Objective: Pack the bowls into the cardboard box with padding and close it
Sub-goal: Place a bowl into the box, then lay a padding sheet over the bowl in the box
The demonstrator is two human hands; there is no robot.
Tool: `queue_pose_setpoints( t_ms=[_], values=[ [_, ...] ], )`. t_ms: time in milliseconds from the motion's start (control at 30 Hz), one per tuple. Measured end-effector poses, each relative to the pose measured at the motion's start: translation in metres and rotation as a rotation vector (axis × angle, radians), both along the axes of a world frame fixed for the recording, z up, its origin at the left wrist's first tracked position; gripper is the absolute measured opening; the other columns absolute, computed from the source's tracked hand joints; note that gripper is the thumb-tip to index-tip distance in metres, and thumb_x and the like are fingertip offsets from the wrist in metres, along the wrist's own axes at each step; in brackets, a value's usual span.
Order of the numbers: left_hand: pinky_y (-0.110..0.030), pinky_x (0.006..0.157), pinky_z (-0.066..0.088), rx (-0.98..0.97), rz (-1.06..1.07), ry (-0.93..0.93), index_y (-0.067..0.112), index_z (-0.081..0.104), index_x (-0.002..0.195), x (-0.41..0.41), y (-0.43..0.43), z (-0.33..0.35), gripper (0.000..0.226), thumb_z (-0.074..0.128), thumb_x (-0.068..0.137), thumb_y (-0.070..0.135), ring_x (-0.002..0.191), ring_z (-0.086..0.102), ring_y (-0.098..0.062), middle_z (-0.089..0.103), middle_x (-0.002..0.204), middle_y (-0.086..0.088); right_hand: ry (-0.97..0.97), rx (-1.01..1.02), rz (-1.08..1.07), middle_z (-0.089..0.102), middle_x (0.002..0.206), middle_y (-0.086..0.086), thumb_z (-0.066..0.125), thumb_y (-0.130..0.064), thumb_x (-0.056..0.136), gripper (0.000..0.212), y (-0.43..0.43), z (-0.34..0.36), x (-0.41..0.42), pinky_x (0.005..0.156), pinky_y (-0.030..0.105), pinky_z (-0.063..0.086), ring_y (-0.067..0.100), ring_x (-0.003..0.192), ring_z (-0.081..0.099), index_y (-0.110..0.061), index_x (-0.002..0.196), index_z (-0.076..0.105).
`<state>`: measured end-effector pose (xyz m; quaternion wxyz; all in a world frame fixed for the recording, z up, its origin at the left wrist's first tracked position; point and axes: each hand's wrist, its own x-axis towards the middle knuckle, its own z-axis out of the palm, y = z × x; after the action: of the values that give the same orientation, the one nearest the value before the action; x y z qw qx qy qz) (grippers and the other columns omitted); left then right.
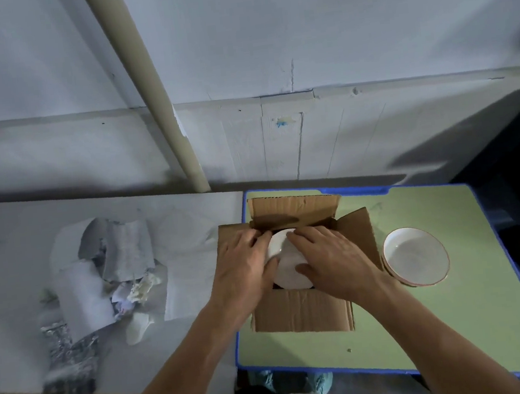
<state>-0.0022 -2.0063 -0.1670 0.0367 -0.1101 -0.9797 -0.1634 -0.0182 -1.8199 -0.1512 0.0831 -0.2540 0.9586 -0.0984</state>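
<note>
Care was taken: a white round bowl (286,258) was gripped on both sides by the left hand (243,263) and right hand (333,253), so it could be set softly inside the open brown cardboard box (301,312). A second white bowl with a reddish rim (416,255) was left waiting just beside it.

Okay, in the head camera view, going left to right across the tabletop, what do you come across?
crumpled paper pile → left hand → white bowl → right hand → red-rimmed bowl
</note>
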Motion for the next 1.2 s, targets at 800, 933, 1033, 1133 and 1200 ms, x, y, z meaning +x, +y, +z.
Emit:
queue_pose_setpoints(
  t_ms=[800,933,1033,1133,1200],
  values=[
    [-0.035,0.095,0.046,0.002,0.353,-0.314,0.024,0.04,0.139,0.044,-0.195,-0.068,0.043,0.047,0.1,0.041,0.122,0.051,-0.021,0.051,0.132,-0.004,-0.249,0.126,0.13,0.032,0.151,0.007,0.049,-0.034,0.1,0.058,-0.216,-0.04,0.027,0.102,0.038,0.044,0.026,0.134,0.037,-0.013,0.15,0.025],
    [-0.035,0.095,0.043,0.034,0.301,-0.405,0.021,0.04,0.138,0.038,-0.201,-0.083,0.042,0.049,0.1,0.035,0.121,0.049,-0.023,0.05,0.132,-0.007,-0.327,0.238,0.013,0.014,0.158,0.019,0.05,-0.032,0.1,0.07,-0.226,-0.074,0.047,0.107,0.04,0.038,0.036,0.138,0.03,-0.006,0.153,0.012],
    [-0.037,0.095,0.043,0.054,0.264,-0.476,0.018,0.041,0.138,0.031,-0.201,-0.097,0.043,0.051,0.099,0.032,0.12,0.048,-0.026,0.049,0.13,-0.01,-0.387,0.293,-0.1,-0.005,0.159,0.024,0.046,-0.032,0.101,0.073,-0.227,-0.096,0.052,0.113,0.043,0.031,0.041,0.145,0.014,-0.006,0.154,0.003],
    [-0.038,0.092,0.045,0.074,0.247,-0.52,0.017,0.041,0.138,0.026,-0.201,-0.108,0.043,0.052,0.098,0.029,0.115,0.051,-0.028,0.05,0.125,-0.013,-0.421,0.273,-0.238,-0.018,0.156,0.029,0.039,-0.036,0.103,0.071,-0.226,-0.109,0.048,0.112,0.044,0.032,0.044,0.146,0.002,-0.01,0.155,-0.003],
    [-0.037,0.089,0.045,0.094,0.253,-0.522,0.017,0.041,0.137,0.024,-0.2,-0.113,0.043,0.053,0.097,0.028,0.113,0.052,-0.028,0.05,0.122,-0.013,-0.432,0.256,-0.308,-0.02,0.154,0.032,0.036,-0.038,0.104,0.069,-0.225,-0.115,0.044,0.11,0.044,0.034,0.046,0.146,0.007,-0.013,0.155,-0.003]
  ],
)
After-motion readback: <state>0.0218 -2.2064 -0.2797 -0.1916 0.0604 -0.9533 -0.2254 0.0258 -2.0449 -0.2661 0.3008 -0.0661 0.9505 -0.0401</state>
